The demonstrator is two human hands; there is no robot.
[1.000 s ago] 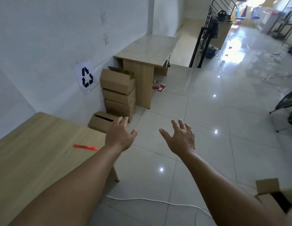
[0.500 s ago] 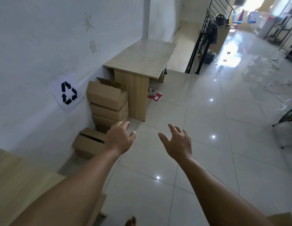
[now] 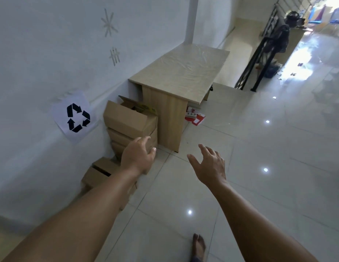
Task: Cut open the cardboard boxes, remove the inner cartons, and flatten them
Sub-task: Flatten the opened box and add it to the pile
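1. A white wall [image 3: 41, 53] and glossy tiled floor [image 3: 259, 167] frame a stack of cardboard boxes [image 3: 129, 127] beside a wooden desk [image 3: 183, 72].
2. The left hand [image 3: 137, 157] and right hand [image 3: 210, 167] reach forward spread, holding nothing.
3. The boxes look light and stiff; gripping opposite side walls seems best.

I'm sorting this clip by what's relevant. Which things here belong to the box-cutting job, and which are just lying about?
Job:
stacked cardboard boxes
cardboard box on the floor
left hand, open
right hand, open

Lying about:
wooden table
recycling sign
red papers on the floor
black railing
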